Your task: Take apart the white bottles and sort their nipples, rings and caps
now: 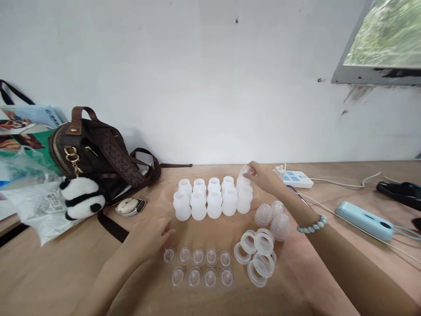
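Observation:
My right hand is closed on a clear dome cap at the top of the back right bottle, its fingers around the cap's side. Several frosted white baby bottles stand upright in two rows beside it. My left hand rests on the table to the front left of the bottles, fingers loosely bent, with nothing visible in it. Just in front of it, clear silicone nipples lie in two rows, tips up. Translucent screw rings are heaped at the right, below several clear dome caps.
On the left are a brown backpack, a panda plush, a plastic bag and a cream mouse-like object. A power strip, cables and a light blue device lie to the right. A white wall stands behind the table.

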### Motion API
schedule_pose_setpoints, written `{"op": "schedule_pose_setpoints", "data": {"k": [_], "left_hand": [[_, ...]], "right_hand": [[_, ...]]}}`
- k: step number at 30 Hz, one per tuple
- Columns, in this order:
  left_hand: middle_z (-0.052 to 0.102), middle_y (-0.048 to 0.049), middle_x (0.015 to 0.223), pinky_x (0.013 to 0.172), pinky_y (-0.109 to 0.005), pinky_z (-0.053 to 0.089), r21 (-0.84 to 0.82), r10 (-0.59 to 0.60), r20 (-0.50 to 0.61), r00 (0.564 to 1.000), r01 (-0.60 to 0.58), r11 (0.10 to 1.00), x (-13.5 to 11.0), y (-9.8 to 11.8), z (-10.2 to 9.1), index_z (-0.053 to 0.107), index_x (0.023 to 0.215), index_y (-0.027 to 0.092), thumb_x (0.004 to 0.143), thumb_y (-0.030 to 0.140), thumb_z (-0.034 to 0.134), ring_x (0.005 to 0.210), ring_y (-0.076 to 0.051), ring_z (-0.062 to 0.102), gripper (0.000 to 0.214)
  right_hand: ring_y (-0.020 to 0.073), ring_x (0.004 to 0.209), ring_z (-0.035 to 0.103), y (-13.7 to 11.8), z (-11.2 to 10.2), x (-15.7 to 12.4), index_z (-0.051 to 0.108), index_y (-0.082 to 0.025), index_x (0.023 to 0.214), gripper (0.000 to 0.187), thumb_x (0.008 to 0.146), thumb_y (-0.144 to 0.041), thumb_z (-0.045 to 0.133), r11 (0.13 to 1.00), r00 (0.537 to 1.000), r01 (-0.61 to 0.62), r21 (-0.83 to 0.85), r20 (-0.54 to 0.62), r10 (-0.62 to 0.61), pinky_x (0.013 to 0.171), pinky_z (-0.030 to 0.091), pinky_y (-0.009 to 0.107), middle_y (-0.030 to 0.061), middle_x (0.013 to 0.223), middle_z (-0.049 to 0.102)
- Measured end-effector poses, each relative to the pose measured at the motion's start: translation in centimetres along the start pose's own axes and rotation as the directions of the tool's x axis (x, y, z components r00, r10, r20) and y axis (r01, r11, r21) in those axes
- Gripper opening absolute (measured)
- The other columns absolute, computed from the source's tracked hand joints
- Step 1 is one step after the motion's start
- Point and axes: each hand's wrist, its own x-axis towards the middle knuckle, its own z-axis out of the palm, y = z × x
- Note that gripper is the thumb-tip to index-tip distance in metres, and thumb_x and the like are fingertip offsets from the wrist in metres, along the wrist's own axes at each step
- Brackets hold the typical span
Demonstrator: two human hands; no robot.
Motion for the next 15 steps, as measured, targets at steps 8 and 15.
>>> {"op": "schedule_pose_setpoints", "data": {"k": [8, 15], "left_hand": [[0.07, -0.0104, 0.106, 0.074, -0.039, 0.048, -0.253, 0.055, -0.352, 0.934, -0.152, 0.955, -0.8, 2.4, -0.8, 0.056, 0.109, 0.021, 0.094, 0.044, 0.043, 0.092, -0.03, 0.065, 0.03], [0.062, -0.0106, 0.133, 0.091, -0.04, 0.056, -0.224, 0.401, -0.683, 0.611, -0.698, 0.681, -3.7, 6.9, 1.6, 0.028, 0.147, 0.032, 0.088, 0.045, 0.065, 0.114, -0.03, 0.065, 0.071]], "right_hand": [[0.024, 0.087, 0.069, -0.8, -6.1, -5.3, 0.061, -0.023, 0.099, 0.03, 0.078, -0.041, 0.072, 0.866, 0.856, 0.153, 0.476, -0.502, 0.125, 0.076, 0.055, 0.038, 0.0057, 0.094, 0.071], [0.0241, 0.072, 0.069, -6.4, -2.8, -13.8, 0.059, -0.031, 0.089, 0.018, 0.085, -0.048, 0.064, 0.614, 0.995, -0.088, 0.784, 0.1, 0.015, 0.057, 0.059, 0.037, 0.0007, 0.081, 0.07]]}}
